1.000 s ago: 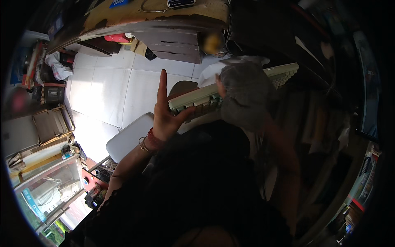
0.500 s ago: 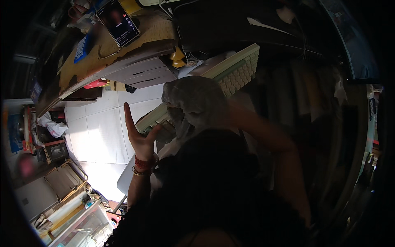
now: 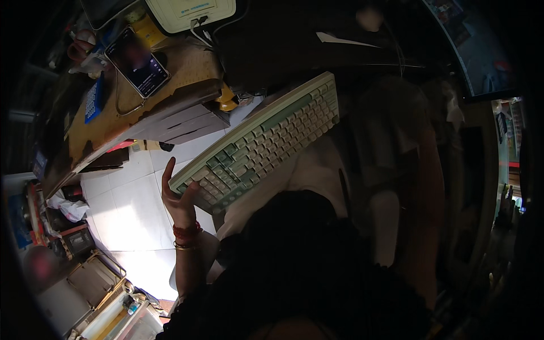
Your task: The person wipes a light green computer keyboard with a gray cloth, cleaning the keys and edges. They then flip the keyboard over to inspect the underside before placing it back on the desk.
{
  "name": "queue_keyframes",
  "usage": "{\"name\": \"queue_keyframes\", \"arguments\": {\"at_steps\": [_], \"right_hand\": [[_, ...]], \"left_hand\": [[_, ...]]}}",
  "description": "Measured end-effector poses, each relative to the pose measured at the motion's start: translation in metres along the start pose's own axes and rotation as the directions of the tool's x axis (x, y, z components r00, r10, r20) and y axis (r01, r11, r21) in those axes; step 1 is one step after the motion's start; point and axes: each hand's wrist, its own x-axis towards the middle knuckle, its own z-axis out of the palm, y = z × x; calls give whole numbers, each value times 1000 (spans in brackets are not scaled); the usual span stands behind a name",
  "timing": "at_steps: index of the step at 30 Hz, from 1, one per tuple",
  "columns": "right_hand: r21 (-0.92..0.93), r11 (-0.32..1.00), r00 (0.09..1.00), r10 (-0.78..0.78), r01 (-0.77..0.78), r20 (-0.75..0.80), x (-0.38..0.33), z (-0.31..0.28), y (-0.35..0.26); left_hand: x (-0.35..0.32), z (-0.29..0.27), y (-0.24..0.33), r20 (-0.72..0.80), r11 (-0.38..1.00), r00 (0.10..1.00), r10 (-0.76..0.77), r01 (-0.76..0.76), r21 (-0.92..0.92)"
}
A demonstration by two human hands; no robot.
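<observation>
A cream and green keyboard (image 3: 266, 141) lies aslant above my lap, its keys facing up. My left hand (image 3: 180, 198) grips its near left end, thumb over the number keys and the index finger stretched along the outer edge; the other fingers are mostly hidden. Red beads and a bangle circle that wrist. Over on the right, in deep shadow, my right arm (image 3: 428, 181) reaches up to a dim, blurred grey cloth (image 3: 396, 102). The right hand's fingers are hidden by the cloth and the dark. It is apart from the keyboard.
A worn wooden desk (image 3: 187, 62) at upper left carries a lit phone (image 3: 137, 62), a blue calculator (image 3: 93, 101) and a white device (image 3: 192, 14) with cables. A monitor (image 3: 470, 51) stands at far right. Beyond the keyboard's left end are pale floor tiles (image 3: 130, 204).
My right hand has moved right with the grey cloth, off the keyboard, uncovering its keys. The left hand keeps its hold on the keyboard's end. The whole view has shifted slightly.
</observation>
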Motion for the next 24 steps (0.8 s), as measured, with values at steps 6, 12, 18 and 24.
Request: {"name": "queue_keyframes", "arguments": {"at_steps": [6, 12, 18, 24], "right_hand": [[-140, 989, 974, -81, 52, -211, 42, -12, -98], [-158, 938, 937, -328, 308, -120, 144, 25, -85], [-540, 832, 975, -6, 128, 222, 124, 70, 34], [554, 668, 854, 261, -497, 451, -20, 66, 77]], "left_hand": [[14, 0, -4, 54, 993, 996, -78, 82, -80], [25, -5, -17, 65, 982, 991, -117, 126, -142], [27, -10, -26, 22, 949, 972, -234, 233, -214], [31, -32, -49, 270, 801, 846, -460, 527, -285]]}}
